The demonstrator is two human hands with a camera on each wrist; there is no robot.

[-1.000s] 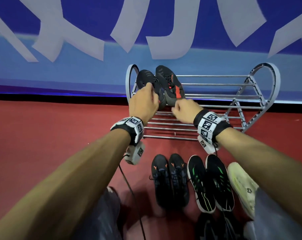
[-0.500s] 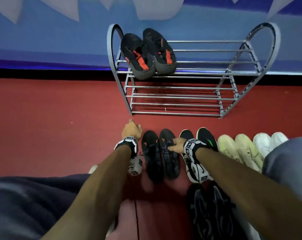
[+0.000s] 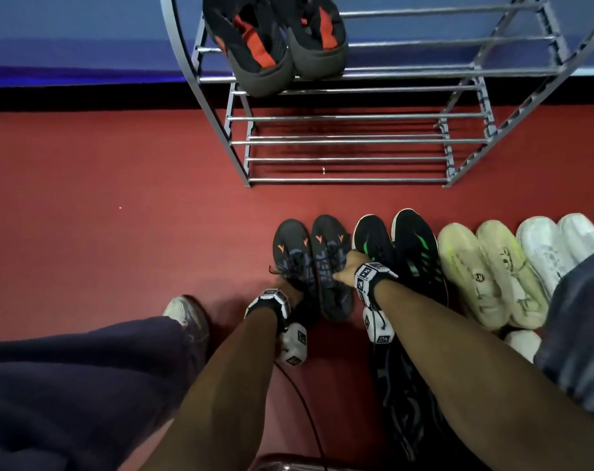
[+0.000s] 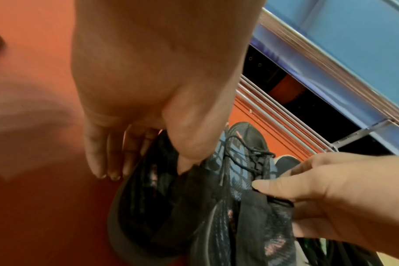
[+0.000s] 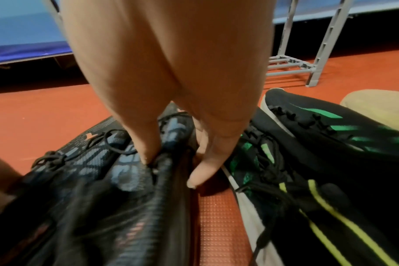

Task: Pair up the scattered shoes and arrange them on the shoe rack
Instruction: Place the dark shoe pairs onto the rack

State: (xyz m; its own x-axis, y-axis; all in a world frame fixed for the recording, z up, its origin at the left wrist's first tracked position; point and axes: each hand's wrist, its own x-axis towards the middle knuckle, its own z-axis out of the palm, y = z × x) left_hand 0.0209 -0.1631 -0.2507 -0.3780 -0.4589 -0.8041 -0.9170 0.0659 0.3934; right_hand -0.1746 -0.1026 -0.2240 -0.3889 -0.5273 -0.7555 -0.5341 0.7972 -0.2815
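Note:
A dark grey pair with orange marks stands on the red floor. My left hand (image 3: 290,288) pinches the collar of the left shoe (image 3: 290,248), thumb inside the opening and fingers (image 4: 107,162) outside. My right hand (image 3: 344,270) grips the right shoe (image 3: 329,243) the same way, with its thumb at the collar and fingers (image 5: 207,158) down the outer side. A black pair with red patches (image 3: 275,45) sits at the left of the top shelf of the grey metal shoe rack (image 3: 356,141).
To the right on the floor stand a black-green pair (image 3: 414,253), a cream-yellow pair (image 3: 486,273) and a white pair (image 3: 557,246). More dark shoes (image 3: 404,402) lie under my right forearm. The rack's lower shelves hold nothing. My knees frame both sides.
Both hands left the black-red pair on the top shelf and came down to the floor. They now hold the dark grey pair, one shoe each.

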